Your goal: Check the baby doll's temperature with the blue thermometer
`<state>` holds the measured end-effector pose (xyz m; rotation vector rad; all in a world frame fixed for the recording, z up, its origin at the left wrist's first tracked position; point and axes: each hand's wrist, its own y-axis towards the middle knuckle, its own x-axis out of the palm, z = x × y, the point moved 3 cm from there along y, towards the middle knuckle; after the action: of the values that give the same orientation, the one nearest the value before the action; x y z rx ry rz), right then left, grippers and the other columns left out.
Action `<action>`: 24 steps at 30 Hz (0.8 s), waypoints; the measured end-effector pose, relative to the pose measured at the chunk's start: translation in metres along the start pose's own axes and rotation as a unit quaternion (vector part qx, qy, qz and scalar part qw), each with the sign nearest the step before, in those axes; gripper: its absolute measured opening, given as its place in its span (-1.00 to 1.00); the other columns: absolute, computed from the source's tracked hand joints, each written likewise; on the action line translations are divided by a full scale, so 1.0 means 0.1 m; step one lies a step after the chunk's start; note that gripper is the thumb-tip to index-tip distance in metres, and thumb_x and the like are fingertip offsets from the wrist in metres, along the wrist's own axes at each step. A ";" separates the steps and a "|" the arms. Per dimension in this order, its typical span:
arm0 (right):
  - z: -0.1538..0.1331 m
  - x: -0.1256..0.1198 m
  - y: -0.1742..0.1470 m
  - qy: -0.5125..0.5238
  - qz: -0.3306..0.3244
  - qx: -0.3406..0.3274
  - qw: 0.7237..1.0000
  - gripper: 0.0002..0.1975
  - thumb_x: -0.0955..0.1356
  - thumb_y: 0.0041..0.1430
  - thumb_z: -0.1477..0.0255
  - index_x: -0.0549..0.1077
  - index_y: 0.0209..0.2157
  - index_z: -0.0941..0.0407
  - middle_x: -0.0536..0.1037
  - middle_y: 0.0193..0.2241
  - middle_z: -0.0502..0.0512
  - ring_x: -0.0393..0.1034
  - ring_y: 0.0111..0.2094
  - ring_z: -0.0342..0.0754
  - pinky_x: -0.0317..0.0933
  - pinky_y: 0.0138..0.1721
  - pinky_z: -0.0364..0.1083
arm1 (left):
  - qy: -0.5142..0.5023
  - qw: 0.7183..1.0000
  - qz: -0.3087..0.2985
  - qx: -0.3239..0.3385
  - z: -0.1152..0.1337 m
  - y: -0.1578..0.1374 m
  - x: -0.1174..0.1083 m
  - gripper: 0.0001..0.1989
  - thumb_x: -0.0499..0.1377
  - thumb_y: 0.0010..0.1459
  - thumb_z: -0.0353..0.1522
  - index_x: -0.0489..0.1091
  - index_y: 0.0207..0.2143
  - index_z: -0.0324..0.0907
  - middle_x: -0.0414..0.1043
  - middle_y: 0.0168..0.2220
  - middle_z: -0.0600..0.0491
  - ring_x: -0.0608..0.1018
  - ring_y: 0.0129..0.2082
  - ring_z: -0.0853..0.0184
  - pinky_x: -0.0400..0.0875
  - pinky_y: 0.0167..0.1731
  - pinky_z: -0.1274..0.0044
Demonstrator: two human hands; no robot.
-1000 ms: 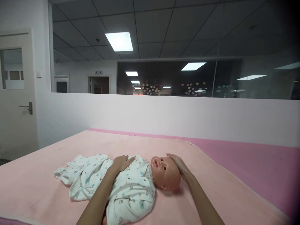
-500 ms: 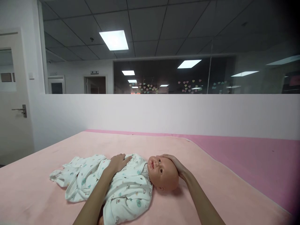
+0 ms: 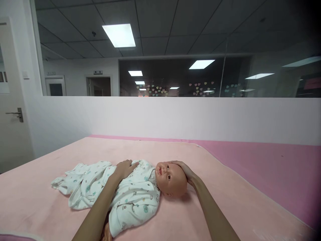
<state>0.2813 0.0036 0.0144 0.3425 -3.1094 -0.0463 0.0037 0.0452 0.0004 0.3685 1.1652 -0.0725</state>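
Observation:
A baby doll [image 3: 173, 180] lies on its back, its head to the right, dressed in a white printed outfit [image 3: 135, 195] with small coloured figures. My left hand [image 3: 126, 168] rests flat on the doll's front, fingers spread over the cloth. Against the top of the doll's head lies my right hand [image 3: 184, 170], its palm curved along the far side with the fingers stretched out. One small doll hand [image 3: 107, 232] shows below the sleeve, partly behind my left forearm. The legs of the outfit trail off to the left.
Under the doll spreads a peach-pink blanket [image 3: 208, 204] over a darker pink surface [image 3: 271, 167]. A white low wall [image 3: 175, 115] with a window above it runs along the back. At the far left is a door [image 3: 12, 140] with a metal handle.
The camera view has shifted slightly, so the whole scene sits a little higher and further left. Both hands keep their places on the doll.

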 end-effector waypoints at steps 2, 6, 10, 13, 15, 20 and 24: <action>0.00 0.00 0.00 0.004 0.003 -0.005 1.000 -0.65 0.30 -0.06 0.27 0.46 -0.29 0.22 0.51 -0.27 0.13 0.38 -0.23 -0.01 0.24 -0.16 -0.09 | 0.000 1.000 0.000 0.001 0.00 0.00 0.00 -0.41 -0.31 0.04 0.05 0.28 -0.45 -0.18 0.41 -0.29 -0.09 0.43 -0.24 0.15 0.19 -0.28 0.43; 0.03 -0.03 0.01 0.012 0.001 0.006 1.000 -0.57 0.29 -0.03 0.24 0.39 -0.12 0.15 0.39 -0.05 0.12 0.29 -0.06 -0.01 0.18 -0.04 -0.07 | 0.000 1.000 0.003 0.000 -0.01 0.01 0.01 -0.42 -0.30 0.04 0.06 0.26 -0.47 -0.18 0.41 -0.30 -0.08 0.42 -0.23 0.15 0.19 -0.26 0.42; 0.06 -0.10 0.05 0.009 0.069 -0.001 0.998 -0.41 0.31 -0.03 0.22 0.15 0.08 -0.05 0.08 0.16 -0.01 0.05 0.12 -0.09 0.03 0.09 -0.09 | -0.001 1.000 0.004 0.000 -0.03 0.02 0.03 -0.42 -0.31 0.04 0.06 0.24 -0.49 -0.17 0.41 -0.32 -0.07 0.42 -0.25 0.14 0.19 -0.26 0.40; 0.08 -0.12 0.06 0.012 0.075 -0.010 0.997 -0.45 0.30 -0.02 0.24 0.19 0.05 -0.02 0.11 0.15 -0.02 0.03 0.13 -0.12 0.01 0.10 -0.12 | -0.001 1.000 0.004 0.000 -0.02 0.02 0.02 -0.43 -0.30 0.04 0.06 0.24 -0.49 -0.17 0.41 -0.32 -0.07 0.42 -0.24 0.14 0.19 -0.26 0.40; 0.10 -0.10 0.05 0.026 0.048 0.005 0.998 -0.58 0.30 -0.03 0.24 0.34 -0.11 0.08 0.32 0.01 0.06 0.21 0.01 -0.08 0.11 0.02 -0.12 | 0.000 1.000 0.005 0.000 -0.02 0.01 0.01 -0.43 -0.30 0.04 0.06 0.24 -0.49 -0.17 0.41 -0.32 -0.07 0.42 -0.24 0.14 0.20 -0.26 0.40; 0.13 -0.05 0.00 0.069 -0.002 0.062 0.996 -0.69 0.30 -0.05 0.17 0.37 -0.47 0.16 0.49 -0.46 0.07 0.38 -0.37 -0.05 0.25 -0.28 -0.09 | 0.000 1.000 0.005 -0.006 -0.01 0.00 -0.01 -0.44 -0.29 0.05 0.05 0.25 -0.49 -0.17 0.41 -0.34 -0.06 0.43 -0.27 0.16 0.21 -0.27 0.41; 0.12 -0.05 0.00 0.078 0.004 0.055 0.995 -0.73 0.31 -0.05 0.19 0.37 -0.47 0.14 0.50 -0.45 0.05 0.38 -0.36 -0.05 0.25 -0.28 -0.10 | 0.002 1.000 0.006 -0.005 -0.01 0.00 0.00 -0.45 -0.29 0.05 0.04 0.24 -0.49 -0.17 0.41 -0.33 -0.06 0.42 -0.26 0.16 0.21 -0.27 0.41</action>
<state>0.2855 0.0049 0.0027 0.3185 -2.9650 0.1457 0.0027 0.0458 -0.0004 0.3659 1.1671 -0.0558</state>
